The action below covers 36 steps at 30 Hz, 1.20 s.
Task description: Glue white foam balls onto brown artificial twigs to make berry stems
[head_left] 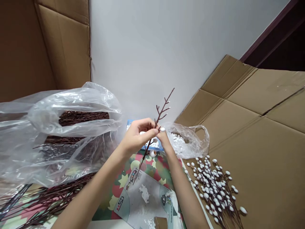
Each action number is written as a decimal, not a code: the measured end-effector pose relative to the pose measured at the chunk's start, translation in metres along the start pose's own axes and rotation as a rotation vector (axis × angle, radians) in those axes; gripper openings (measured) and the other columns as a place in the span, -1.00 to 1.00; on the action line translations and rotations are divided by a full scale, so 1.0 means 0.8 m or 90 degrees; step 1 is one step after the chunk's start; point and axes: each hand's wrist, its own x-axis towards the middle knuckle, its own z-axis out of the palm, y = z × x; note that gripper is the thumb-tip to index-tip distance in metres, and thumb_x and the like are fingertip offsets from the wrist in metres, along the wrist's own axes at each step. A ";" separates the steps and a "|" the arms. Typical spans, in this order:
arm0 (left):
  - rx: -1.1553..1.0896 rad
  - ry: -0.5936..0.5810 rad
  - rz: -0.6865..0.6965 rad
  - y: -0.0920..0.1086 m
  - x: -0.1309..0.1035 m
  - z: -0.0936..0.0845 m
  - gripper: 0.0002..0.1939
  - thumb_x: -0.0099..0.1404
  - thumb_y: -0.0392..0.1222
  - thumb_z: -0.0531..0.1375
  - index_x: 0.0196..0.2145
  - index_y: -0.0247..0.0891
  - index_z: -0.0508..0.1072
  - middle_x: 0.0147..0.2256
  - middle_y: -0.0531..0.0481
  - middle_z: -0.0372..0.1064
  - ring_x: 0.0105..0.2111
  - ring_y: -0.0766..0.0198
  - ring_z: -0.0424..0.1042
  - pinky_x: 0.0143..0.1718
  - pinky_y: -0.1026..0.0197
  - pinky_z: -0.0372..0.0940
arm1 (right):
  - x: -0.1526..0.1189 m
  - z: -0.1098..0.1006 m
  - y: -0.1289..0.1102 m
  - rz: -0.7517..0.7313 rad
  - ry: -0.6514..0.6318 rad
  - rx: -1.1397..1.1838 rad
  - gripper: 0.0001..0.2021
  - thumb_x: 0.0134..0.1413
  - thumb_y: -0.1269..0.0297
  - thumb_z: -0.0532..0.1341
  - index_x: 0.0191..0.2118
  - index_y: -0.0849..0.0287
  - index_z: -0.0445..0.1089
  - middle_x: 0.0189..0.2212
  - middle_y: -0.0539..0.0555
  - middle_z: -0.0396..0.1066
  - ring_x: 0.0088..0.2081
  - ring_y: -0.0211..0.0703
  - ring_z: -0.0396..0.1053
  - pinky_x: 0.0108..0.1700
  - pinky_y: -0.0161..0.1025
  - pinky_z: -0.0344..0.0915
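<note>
My left hand pinches a brown artificial berry twig between thumb and fingers, holding it tilted with its tip up and to the right. Short side stems on its upper part have whitish ends, and a few white berries sit on its lower part. Just behind the twig is my right hand, over a blue tray of white berries. Its fingers are mostly hidden by my left hand and the twig, so whether it holds anything does not show.
A clear plastic bag of brown twigs lies left, with loose twigs below it. Another clear bag holds white berries. Finished berry stems rest on cardboard at right. A smeared printed sheet lies on the patterned tablecloth.
</note>
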 end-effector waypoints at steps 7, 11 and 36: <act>-0.156 -0.001 -0.055 -0.014 -0.004 0.029 -0.86 0.02 -0.29 0.21 -0.62 -0.29 0.31 -0.58 0.11 0.20 -0.52 0.40 0.18 -0.46 0.32 0.13 | -0.057 -0.043 -0.093 -0.077 0.215 0.651 -0.84 -0.11 0.18 0.20 -0.42 0.09 0.21 -0.55 -0.12 0.23 -0.60 -0.38 0.09 -0.55 -0.40 0.08; -0.153 -0.006 -0.062 -0.015 -0.007 0.032 -0.87 0.02 -0.29 0.20 -0.62 -0.28 0.30 -0.59 0.11 0.19 -0.53 0.39 0.18 -0.48 0.31 0.11 | -0.073 -0.045 -0.106 -0.098 0.226 0.716 -0.87 -0.17 0.26 0.23 -0.46 0.10 0.24 -0.51 -0.11 0.22 -0.58 -0.40 0.07 -0.57 -0.43 0.01; 0.105 -0.072 0.004 -0.016 -0.010 0.034 -0.75 0.15 -0.16 0.17 -0.58 -0.23 0.18 -0.57 0.14 0.07 -0.52 0.37 0.05 -0.47 0.26 0.01 | -0.111 -0.053 -0.106 -0.089 0.398 0.636 -0.96 -0.07 0.39 0.22 -0.45 0.10 0.40 -0.51 -0.09 0.35 -0.43 -0.30 0.29 -0.35 -0.30 0.21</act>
